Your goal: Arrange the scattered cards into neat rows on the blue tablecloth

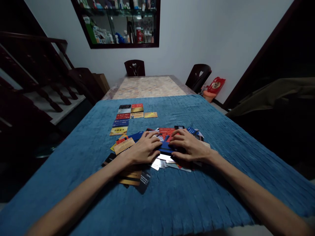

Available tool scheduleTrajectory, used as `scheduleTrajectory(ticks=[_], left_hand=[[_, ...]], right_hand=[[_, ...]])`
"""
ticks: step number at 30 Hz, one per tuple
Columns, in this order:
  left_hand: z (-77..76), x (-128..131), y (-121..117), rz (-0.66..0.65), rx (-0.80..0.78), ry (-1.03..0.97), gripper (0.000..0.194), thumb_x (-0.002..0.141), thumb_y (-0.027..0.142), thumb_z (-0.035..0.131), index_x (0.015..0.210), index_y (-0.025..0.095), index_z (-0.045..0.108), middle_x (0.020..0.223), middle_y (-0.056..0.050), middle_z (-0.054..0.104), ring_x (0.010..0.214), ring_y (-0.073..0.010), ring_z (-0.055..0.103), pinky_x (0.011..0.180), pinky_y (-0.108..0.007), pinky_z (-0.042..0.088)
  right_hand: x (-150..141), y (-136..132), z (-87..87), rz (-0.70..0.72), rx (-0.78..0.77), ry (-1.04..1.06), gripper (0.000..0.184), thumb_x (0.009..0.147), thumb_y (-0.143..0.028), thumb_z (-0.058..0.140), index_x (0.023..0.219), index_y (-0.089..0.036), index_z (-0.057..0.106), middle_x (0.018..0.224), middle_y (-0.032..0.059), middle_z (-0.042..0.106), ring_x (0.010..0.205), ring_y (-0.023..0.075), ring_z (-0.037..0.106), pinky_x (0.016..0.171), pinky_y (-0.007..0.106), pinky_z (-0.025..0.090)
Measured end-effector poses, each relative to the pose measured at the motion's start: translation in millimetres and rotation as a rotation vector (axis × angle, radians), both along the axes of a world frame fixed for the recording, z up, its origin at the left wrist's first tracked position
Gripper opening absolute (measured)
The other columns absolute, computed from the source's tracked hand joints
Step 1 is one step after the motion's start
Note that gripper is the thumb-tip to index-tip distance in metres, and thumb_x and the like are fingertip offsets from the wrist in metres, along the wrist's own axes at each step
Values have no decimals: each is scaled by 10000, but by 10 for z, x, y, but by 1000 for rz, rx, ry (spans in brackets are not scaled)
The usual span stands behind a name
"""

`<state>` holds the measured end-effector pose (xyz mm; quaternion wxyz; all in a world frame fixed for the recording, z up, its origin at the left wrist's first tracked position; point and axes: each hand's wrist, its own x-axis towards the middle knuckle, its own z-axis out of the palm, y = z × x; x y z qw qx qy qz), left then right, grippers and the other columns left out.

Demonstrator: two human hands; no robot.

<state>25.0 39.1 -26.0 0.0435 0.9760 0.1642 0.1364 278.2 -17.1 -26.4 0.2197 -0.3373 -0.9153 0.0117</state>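
Note:
A loose heap of plastic cards lies on the blue cloth, in many colours. My left hand (147, 148) rests on the heap's left part, palm down with fingers spread. My right hand (186, 146) lies on the right part, also palm down and fingers apart. Between them shows a blue card (165, 148) with a dark stripe. Left of my left hand are a tan card (124, 146) and a black card (109, 158). Below my left forearm lie a gold card (130, 179) and a dark grey card (143, 182). Cards under both palms are hidden.
Beyond the heap, several cards sit in neat rows, among them a yellow card (118, 130), a blue card (120, 123) and a gold card (150, 115). The blue cloth (182, 196) covers the table's near part. Chairs (198, 78) stand at the far end.

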Motion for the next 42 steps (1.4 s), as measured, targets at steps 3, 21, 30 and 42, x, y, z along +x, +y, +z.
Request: scheduleTrajectory(ticks=[3,21,30,42], left_hand=[[2,-12,21,11,4,-30,244,948,227,492,1111,167,663,1158,-129,689,1326,-314,470,1073,-521,374],[-113,17,128,137,-199,-246,389,884,45,442,1203,147,642,1126,-140,692,1064,-247,585,925,-449,530],[-130,15,128,170,-170,-220,475,868,41,439,1317,130,562,1210,-155,665,1082,-258,560,937,-462,510],[-167,10,139,172,-168,-241,545,862,46,427,1389,155,509,1247,-148,652,1096,-259,564,955,-473,500]], right_hand=[[-11,-4,6,-12,-1,49,248,960,-343,549,1048,-190,723,1000,103,729,1072,262,560,959,493,451],[-1,128,-318,-224,38,280,305,956,-217,516,1226,-218,657,1036,123,655,934,240,617,821,429,557],[-45,116,-338,-297,98,233,314,974,-221,498,1256,-244,636,987,102,648,899,238,611,816,429,546],[-48,100,-306,-320,132,239,329,947,-176,517,1243,-258,634,1009,98,660,919,239,606,813,419,532]])
